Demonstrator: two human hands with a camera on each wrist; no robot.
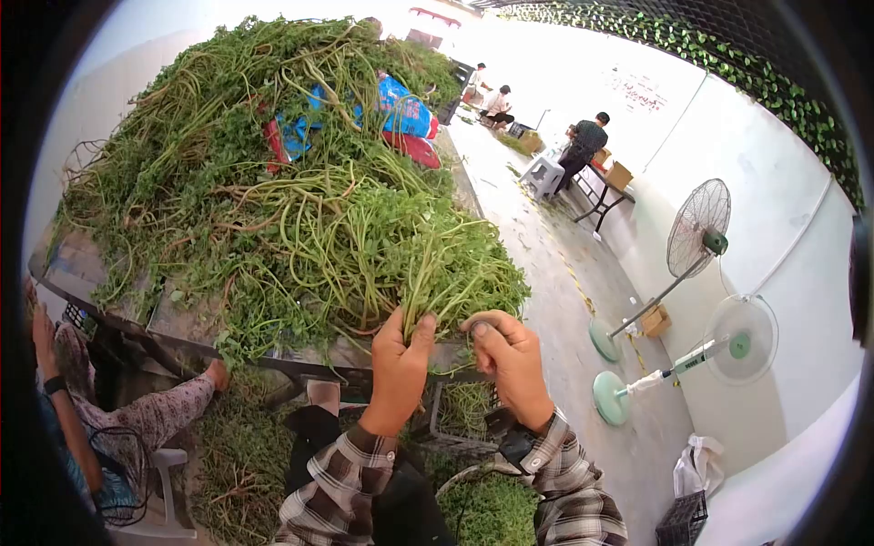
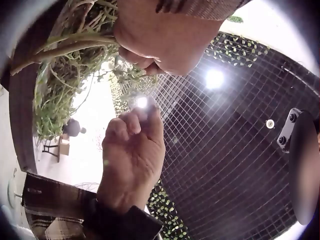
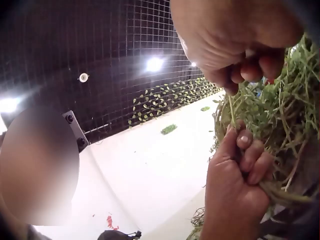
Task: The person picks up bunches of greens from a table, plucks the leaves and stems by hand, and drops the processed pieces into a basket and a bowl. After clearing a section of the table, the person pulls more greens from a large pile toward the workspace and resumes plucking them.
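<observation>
Between left thumb and fingers: green stems, gripped.
Head view: beyond the left hand lies the leafy pile; beside it, the right hand has curled fingers. Left wrist view: thick stem ends jut from the fist. Right wrist view: a thin stem rises from the left fingertips; whether the right pinches it, I cannot tell. Seemingly, stems are being singled out; parting one calls for a steady left hold.
</observation>
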